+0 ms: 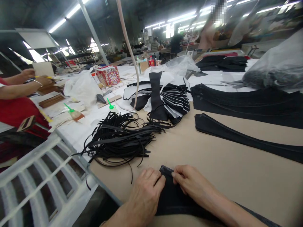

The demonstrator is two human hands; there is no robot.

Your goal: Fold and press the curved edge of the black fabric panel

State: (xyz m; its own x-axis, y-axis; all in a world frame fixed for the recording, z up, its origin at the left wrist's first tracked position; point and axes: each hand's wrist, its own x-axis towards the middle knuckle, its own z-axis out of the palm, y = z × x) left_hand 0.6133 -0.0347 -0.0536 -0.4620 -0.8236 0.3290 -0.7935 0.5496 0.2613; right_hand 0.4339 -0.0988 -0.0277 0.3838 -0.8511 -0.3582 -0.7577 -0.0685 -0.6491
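black fabric piece [174,198] flat on the brown table board [224,170], at the near edge, centre of view, near end running out of frame. left hand [144,195] on its far left corner, fingers curled shut and pressing down on the cloth, thumb tucked out of sight. right hand [191,184] nearly closed too, thumb and forefinger pinching the far edge just beside the left fingertips. probably light, thin and limp: likely to drape and fold when lifted, not fragile, not slippery by the look of the matte surface. best taken at the far edge or corners with a two-handed pinch to keep it flat. just beyond and left, tangled bundle of black strips [118,138], loose ends trailing toward the hands. farther off, fanned stack of black cut pieces [165,97]. right side, long curved black panels [236,135] well apart from the hands. far left on the white sheet, glue bottle [73,113] with a green nozzle, plastic bag [81,85], red box [109,75]. pale hose [127,47] hanging from above down to the stack. co-worker's red sleeve [16,110] at the left edge, hands busy elsewhere. white rack [35,176] near left, below table level.
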